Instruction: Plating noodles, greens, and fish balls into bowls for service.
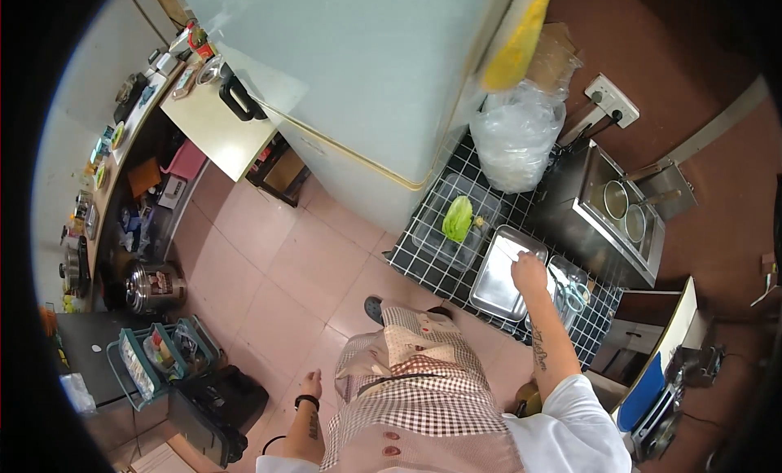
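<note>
My right hand (529,274) is over a shiny steel tray (489,286), fingers bent together. A thin pale streak shows by its fingertips; whether it is a held thing or a reflection I cannot tell. To the left of the tray, a green lettuce piece (458,219) lies in a clear plastic container (431,231), with a small pale-brown bit beside it. Light-blue scissors (573,297) rest at a second clear container, right of my forearm. My left hand (311,384), with a black wristband, hangs low beside the checked apron (421,406), holding nothing.
The black-and-white tiled counter (403,253) adjoins a white refrigerator (342,106). A steel fryer (586,228) with two strainers stands behind the trays, near a bulging plastic bag (519,137). At left are a black bin (220,412), a green-rimmed rack (165,363) and a steel pot (156,286).
</note>
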{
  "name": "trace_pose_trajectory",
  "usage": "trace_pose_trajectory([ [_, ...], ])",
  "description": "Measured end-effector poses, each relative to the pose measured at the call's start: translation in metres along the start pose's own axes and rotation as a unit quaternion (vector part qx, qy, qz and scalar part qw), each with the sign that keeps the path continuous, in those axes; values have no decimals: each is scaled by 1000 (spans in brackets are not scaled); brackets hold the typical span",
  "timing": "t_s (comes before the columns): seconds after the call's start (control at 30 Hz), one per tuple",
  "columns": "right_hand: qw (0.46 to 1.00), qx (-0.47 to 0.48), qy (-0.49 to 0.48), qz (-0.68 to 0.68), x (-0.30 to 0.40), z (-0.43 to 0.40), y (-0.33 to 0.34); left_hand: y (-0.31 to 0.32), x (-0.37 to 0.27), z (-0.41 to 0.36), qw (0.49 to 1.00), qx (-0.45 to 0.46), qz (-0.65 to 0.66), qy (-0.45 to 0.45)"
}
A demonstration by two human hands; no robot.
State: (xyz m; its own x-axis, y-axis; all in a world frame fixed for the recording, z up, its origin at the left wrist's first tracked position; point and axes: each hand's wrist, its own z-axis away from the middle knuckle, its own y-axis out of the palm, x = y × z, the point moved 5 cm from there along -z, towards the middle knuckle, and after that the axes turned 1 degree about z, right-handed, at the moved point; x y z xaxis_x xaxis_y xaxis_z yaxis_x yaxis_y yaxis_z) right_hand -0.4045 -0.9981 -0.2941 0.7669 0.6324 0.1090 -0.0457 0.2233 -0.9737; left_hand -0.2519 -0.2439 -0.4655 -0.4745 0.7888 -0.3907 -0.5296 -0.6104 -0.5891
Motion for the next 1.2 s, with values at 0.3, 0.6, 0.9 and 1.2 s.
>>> trace_pose_trajectory([
  [0.3, 991, -51, 21, -120, -10, -2, -58, -48, -183, 13, 953, -88, 268, 107],
  [0.6, 920, 8, -301, -251, 216, 33, -79, 6, -7, 94, 986, -98, 134, -20],
  [0.9, 790, 192, -548, -198, 565, 186, -2, 32, 239, 217, 845, -267, 394, -244],
  [1.2, 674, 295, -653, -177, 867, 456, 43, -80, 390, 318, 835, -174, 392, -343],
])
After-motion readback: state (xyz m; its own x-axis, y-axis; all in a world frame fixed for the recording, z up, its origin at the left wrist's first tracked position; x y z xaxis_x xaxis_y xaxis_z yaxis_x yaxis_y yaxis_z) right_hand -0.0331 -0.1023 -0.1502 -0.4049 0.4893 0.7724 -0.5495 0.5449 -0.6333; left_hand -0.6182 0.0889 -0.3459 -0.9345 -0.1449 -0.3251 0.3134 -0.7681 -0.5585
